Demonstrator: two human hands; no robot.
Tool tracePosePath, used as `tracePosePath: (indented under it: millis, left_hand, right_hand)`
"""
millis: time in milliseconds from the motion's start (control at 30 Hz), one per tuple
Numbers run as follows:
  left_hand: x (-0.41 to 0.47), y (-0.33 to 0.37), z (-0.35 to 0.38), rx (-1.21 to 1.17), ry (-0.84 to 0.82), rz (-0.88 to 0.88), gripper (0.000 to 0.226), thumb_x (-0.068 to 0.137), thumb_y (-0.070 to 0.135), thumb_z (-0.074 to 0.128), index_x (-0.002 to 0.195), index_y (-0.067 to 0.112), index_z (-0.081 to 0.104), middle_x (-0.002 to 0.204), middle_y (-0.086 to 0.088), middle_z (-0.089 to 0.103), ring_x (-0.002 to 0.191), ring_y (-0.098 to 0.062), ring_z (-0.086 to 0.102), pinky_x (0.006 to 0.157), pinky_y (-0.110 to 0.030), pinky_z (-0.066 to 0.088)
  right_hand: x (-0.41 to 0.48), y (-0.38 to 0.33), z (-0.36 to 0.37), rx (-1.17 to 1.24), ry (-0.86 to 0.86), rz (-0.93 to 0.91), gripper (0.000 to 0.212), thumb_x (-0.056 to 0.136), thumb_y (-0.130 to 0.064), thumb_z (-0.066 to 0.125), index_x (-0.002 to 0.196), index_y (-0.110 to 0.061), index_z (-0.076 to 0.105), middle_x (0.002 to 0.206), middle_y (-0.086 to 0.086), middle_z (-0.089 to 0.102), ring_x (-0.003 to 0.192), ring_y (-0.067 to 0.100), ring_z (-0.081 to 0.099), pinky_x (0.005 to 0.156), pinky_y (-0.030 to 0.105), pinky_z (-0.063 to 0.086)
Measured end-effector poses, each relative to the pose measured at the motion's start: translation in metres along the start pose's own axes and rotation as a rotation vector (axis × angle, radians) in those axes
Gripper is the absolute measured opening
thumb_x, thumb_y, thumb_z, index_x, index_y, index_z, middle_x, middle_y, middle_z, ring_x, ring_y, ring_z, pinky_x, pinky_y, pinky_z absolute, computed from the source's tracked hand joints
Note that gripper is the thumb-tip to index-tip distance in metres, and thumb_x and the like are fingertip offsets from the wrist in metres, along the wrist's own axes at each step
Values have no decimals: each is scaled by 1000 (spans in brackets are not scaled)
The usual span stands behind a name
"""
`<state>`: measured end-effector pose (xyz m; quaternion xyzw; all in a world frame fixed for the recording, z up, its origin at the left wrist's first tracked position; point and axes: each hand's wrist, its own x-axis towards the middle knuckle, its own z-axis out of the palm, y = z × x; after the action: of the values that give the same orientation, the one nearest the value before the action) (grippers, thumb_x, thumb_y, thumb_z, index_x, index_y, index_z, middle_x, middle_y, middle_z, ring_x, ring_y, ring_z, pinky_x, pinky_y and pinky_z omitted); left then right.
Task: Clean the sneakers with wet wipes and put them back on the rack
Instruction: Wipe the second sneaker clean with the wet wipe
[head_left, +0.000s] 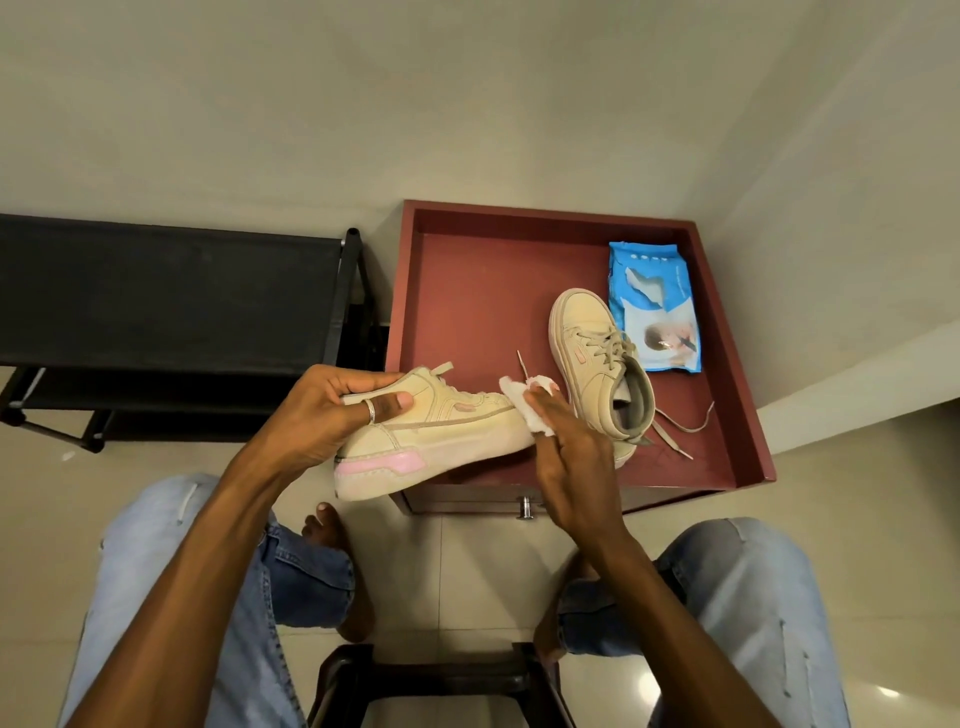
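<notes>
Head view: L hand (332, 415) grips the heel end of a beige sneaker (441, 436), fingers curled over the collar and the thumb, w/ a ring (370, 410), flat on its side. The shoe is held in the air over the near-left edge of the red tray table (467, 291), toe pointing right, pink-patched sole toward the person. R hand (571, 457) is at the toe, fingers approx straight, pressing a white wet wipe (524, 405) onto it. The thumb is hidden. So the hands are apart, one at each end of the shoe.

The 2nd sneaker (597, 364) stands upright on the table towards its right side, toe to the far edge, laces loose and trailing toward the near-right corner. The blue wipes pack (654, 306) lies flat by the far-right corner, just beside that shoe; can't tell if they touch.

The black shoe rack (166, 291) stands left of the table, against the wall. Below are knees in light jeans (753, 597), bare feet on the tiled floor, and a dark stool (441, 670) between the legs.
</notes>
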<state>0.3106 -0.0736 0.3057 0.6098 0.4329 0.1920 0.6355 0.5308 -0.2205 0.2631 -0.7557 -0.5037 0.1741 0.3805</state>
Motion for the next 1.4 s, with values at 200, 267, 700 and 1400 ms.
tracePosePath:
  millis: [200,267,700,1400]
  left_hand:
    - [1,-1,1,-22,9,-11,27,86,13,72,113,17,74,103,7,78,92,-13,75,66,-16,57]
    - [1,-1,1,-28,16,-16,25,87,13,72,111,19,74,101,6,78,91,-13,75,67,-18,58]
    - [1,-3,0,-27,16,1,28,89,13,71,116,16,73,103,6,78,92,-13,75,68,-21,60]
    - [1,-3,4,-62,7,14,28,89,10,70,116,15,72,106,6,77,95,-12,74,70,-19,58]
  right_hand:
    - [-3,0,5,6,45,146,53,93,-16,39,143,-4,52,141,11,59,132,26,53,114,31,38]
    - [-15,-8,12,-80,0,73,57,93,-13,37,147,-1,44,151,14,46,144,31,39,119,36,30]
    - [-37,-4,22,-414,-88,-208,67,87,-11,32,153,-1,28,160,18,28,151,36,19,116,58,31]
    - [-25,-5,17,-509,-123,-229,61,91,-15,32,149,2,39,157,20,34,148,38,28,117,56,32]
